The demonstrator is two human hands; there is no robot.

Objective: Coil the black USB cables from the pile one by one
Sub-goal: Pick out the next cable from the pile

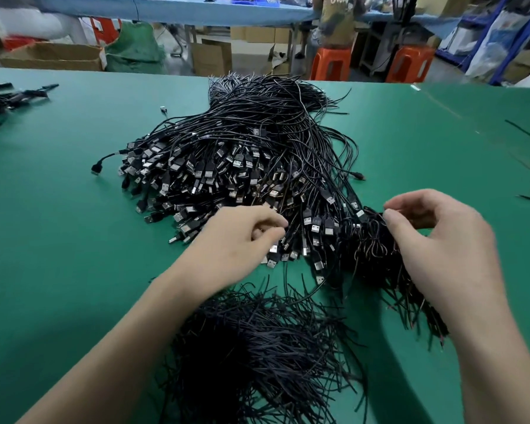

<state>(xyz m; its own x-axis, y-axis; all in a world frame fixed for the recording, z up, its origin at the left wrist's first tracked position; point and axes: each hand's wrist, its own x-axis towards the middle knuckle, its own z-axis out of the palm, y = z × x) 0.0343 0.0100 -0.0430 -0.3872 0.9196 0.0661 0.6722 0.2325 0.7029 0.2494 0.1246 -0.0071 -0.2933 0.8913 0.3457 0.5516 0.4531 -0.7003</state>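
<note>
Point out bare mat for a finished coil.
Free: green mat left of the cable pile, up to the far-left bunch; also right of the pile. Crowded: between left hand and right hand, and the loose-wire heap below.

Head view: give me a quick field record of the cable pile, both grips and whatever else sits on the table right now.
surface: green table
main pile: black USB cables, plugs fanned toward the person
left grip: fingers curled among plugs at the pile's near edge; hold unclear
right grip: thumb and forefinger pinching the top of a coiled bundle
near edge: heap of thin black strands
far left: a few loose cables
</note>
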